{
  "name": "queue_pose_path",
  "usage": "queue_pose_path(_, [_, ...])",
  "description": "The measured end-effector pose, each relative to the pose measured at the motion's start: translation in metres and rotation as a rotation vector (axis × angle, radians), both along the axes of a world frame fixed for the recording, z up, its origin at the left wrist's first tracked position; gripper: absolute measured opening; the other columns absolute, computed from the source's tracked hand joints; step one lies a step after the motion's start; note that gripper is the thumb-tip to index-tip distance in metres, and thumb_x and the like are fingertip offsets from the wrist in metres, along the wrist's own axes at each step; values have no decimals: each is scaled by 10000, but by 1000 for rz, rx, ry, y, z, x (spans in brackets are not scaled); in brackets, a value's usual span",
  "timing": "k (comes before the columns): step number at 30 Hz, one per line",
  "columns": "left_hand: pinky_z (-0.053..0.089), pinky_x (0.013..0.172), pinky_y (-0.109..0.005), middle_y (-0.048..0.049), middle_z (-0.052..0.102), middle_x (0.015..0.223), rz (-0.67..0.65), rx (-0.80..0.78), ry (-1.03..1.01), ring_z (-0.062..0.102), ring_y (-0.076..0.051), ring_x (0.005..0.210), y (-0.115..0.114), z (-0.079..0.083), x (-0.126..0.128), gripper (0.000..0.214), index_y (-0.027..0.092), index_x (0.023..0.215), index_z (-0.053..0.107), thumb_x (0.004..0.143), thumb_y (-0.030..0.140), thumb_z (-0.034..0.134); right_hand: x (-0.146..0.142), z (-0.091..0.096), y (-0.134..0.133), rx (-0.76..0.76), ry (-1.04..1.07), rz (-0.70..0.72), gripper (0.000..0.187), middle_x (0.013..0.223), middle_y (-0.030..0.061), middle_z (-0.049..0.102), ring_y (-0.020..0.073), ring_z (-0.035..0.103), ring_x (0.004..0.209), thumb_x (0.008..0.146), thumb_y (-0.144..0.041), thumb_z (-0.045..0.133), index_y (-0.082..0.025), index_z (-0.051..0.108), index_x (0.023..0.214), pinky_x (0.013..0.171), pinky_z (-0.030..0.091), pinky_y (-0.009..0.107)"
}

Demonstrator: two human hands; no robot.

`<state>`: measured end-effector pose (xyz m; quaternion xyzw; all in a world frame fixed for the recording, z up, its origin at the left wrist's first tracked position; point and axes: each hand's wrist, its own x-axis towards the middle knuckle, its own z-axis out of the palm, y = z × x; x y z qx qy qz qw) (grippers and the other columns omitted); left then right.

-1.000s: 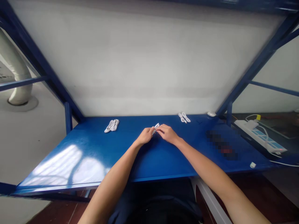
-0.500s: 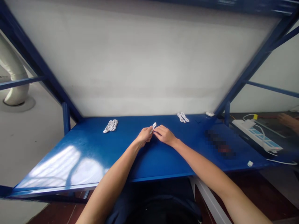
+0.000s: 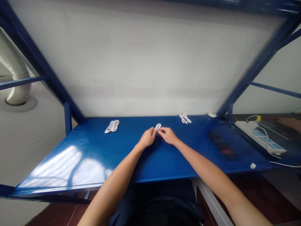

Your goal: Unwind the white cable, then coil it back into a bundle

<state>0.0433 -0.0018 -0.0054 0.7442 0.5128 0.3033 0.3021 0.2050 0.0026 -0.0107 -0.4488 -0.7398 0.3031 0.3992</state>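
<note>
A coiled white cable [image 3: 157, 126] sticks up between my two hands over the middle of the blue table [image 3: 117, 157]. My left hand [image 3: 148, 137] is closed around the lower part of the coil. From the other side, my right hand [image 3: 168, 135] pinches at the cable with thumb and finger; the exact spot is partly hidden by the fingers. Two coiled white cables [image 3: 112, 126] lie side by side to the left of my hands. Further back on the right lie two smaller white cable bundles [image 3: 185, 118].
A white mouse-like object [image 3: 212, 115] sits at the back right. A blurred dark item [image 3: 222, 146] and a small white block [image 3: 253, 165] lie on the right. Beyond are a power strip [image 3: 261, 136] and another person's hand [image 3: 290, 123]. Blue frame bars rise at both sides.
The cable coil in my left hand has turned, so its loop now shows above the fingers. My right hand has shifted slightly to the right and stays close to the cable.
</note>
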Motion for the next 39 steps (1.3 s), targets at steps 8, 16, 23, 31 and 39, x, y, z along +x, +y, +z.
queue_pose_path(8, [351, 553, -218, 40, 478, 633, -145, 17, -146, 428, -104, 573, -3, 5, -2, 294, 185, 768, 479, 911, 422, 378, 8, 8, 4, -630, 461, 142, 141, 588, -4, 590, 104, 531, 536, 694, -266, 693, -135, 650, 720, 550, 415, 246])
queue_pose_path(16, [318, 496, -188, 62, 420, 605, -165, -71, -332, 367, -72, 516, -4, 5, 1, 314, 184, 793, 460, 899, 472, 395, 15, 11, 6, -827, 577, 217, 161, 610, 8, 589, 101, 529, 529, 695, -273, 708, -140, 618, 692, 533, 444, 248])
queue_pose_path(23, [185, 355, -160, 82, 352, 538, -25, -442, -466, 285, -31, 378, -3, 8, 3, 338, 192, 715, 400, 859, 485, 490, 7, 8, -3, 93, 29, 10, 92, 727, 12, 624, 127, 547, 614, 792, -262, 597, -180, 636, 801, 603, 461, 269])
queue_pose_path(31, [150, 338, -145, 86, 349, 544, -19, -540, -540, 265, -21, 350, -5, 11, 3, 267, 192, 758, 410, 888, 420, 462, 9, 10, -8, 490, -313, 85, 138, 874, 59, 627, 173, 588, 795, 821, -126, 539, -194, 633, 896, 715, 479, 299])
queue_pose_path(39, [147, 337, -143, 84, 363, 558, -36, -537, -541, 271, -22, 355, -7, 13, 4, 243, 201, 772, 401, 884, 404, 473, 5, 2, -7, 523, -318, 27, 140, 783, 49, 612, 171, 565, 733, 877, -188, 501, -194, 622, 806, 686, 460, 295])
